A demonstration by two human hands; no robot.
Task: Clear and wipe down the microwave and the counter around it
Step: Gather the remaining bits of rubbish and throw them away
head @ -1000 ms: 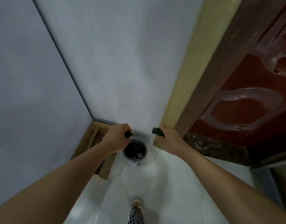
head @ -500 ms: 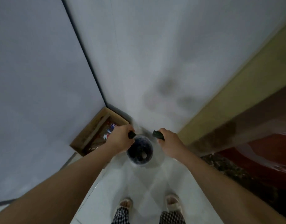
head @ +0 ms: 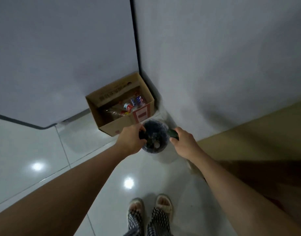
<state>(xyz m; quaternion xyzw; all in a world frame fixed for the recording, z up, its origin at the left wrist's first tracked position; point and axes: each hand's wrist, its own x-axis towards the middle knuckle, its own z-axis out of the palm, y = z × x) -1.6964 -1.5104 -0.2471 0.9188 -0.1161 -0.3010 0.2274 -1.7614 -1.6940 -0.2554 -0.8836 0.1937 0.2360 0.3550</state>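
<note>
Below centre of the frame, we hold a dark pot (head: 154, 136) by its two side handles: our left hand (head: 131, 139) curls round the left handle, our right hand (head: 182, 142) grips the right one. It hangs over a white bin (head: 165, 155), just right of an open cardboard box (head: 119, 106) of packets.

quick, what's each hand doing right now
Left hand: gripping the left edge of the black bin bag.
Right hand: gripping the bag's right edge.
</note>
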